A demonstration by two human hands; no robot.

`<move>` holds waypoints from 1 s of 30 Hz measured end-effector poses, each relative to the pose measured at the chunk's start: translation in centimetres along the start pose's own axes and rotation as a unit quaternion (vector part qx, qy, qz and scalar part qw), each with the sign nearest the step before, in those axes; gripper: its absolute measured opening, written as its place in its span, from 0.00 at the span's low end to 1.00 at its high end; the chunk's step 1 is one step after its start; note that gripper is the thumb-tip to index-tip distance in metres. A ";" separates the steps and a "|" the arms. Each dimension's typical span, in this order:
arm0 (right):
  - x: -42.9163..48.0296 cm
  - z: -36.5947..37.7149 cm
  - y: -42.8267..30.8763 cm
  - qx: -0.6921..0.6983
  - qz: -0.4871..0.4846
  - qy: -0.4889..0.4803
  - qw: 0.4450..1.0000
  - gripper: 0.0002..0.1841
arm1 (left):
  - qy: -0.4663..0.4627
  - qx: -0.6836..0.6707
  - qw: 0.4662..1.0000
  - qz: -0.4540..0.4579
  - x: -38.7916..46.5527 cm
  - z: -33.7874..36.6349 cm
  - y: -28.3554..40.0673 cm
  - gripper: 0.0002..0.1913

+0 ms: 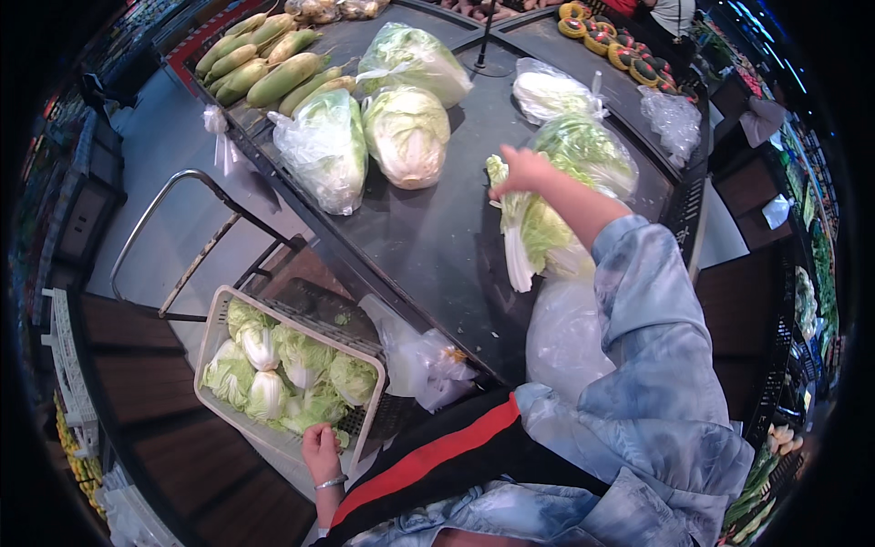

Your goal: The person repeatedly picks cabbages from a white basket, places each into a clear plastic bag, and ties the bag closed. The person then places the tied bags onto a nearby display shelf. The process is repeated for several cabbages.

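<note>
My right hand [523,171] reaches over loose napa cabbage leaves [530,239] on the dark display table [424,253]. A leaf edge shows by its fingers; whether they grip it is unclear. Just beyond lies a plastic-wrapped napa cabbage [588,150], with another bagged napa cabbage [554,96] behind it. A clear plastic bag [567,335] lies under my right forearm. At lower left, my left hand [321,444] is at the near rim of a pale plastic crate [290,309] of several napa cabbages [266,393]. Its fingers are curled near a leaf scrap, and their grip is hidden.
Several wrapped napa cabbages [407,137] and a pile of green radishes [273,61] occupy the table's far left. The crate rests by a metal-handled cart [147,225]. Plastic bags [434,362] hang at the table edge. Netted fruit [615,48] sits far right.
</note>
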State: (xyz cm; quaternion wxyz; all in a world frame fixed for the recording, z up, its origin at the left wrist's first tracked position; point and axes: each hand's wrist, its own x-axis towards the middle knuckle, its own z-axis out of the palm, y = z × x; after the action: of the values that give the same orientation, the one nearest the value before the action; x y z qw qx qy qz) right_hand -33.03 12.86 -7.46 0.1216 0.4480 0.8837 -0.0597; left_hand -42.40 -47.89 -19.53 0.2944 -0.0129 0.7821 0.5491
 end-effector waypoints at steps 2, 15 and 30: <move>-2.7 1.8 1.5 -0.025 -0.010 -0.110 0.994 0.41 | -0.015 0.021 1.000 0.015 0.3 1.0 1.1 0.06; -6.4 -3.8 -1.7 0.183 -0.233 0.008 0.955 0.15 | 0.091 -0.026 0.996 -0.005 -3.1 -2.4 -2.4 0.06; -20.8 -6.8 -29.1 0.474 -0.471 0.020 0.744 0.11 | 0.095 -0.015 0.985 -0.145 -7.5 -3.9 -14.4 0.09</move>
State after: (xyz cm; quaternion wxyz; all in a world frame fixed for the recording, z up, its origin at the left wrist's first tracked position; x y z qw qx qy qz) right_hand -45.77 -19.03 4.52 -0.1674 -0.0242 0.8426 -0.5113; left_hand -33.05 -59.22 -27.35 0.2955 -0.1824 0.7878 0.5087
